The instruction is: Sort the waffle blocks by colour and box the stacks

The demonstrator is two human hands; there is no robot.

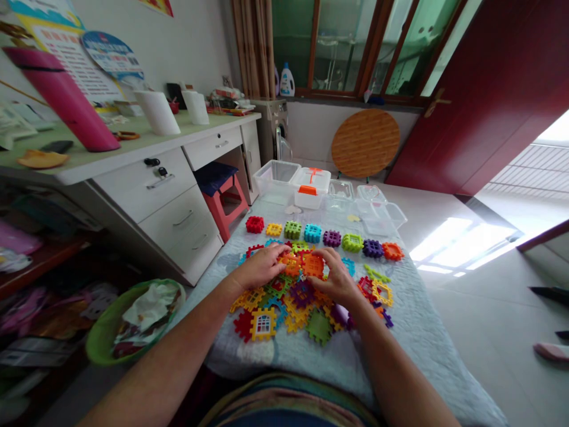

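Left hand: the left hand [262, 268] reaches over the middle of the toys, its grip narrow, thumb and fingers closed on an orange piece [291, 265].
Right hand: the right hand [338, 280] faces it, its grip a little wider, thumb and fingers holding a square orange tile [313, 266] with a window-like grid.
Orange pair: the piece and the tile sit side by side between the hands, above the pile; whether they are joined, I cannot tell.
Loose pile: notched plastic tiles in many colors lie under and around the hands, among them a yellow window tile [264, 324] and a green tile [319, 327] at the near edge.
Row of blocks: eight blocks stand beyond the pile, from a red block [255, 225] at the left to an orange block [393, 251] at the right.
Counter: the counter [413, 350] wears a pale blue cloth.
Far end: a clear tub [271, 188] stands beside a lidded box [308, 200] with an orange clasp.
Left side: a green basket [94, 341] holds crumpled paper [149, 305]; behind it is a red stool [226, 207].
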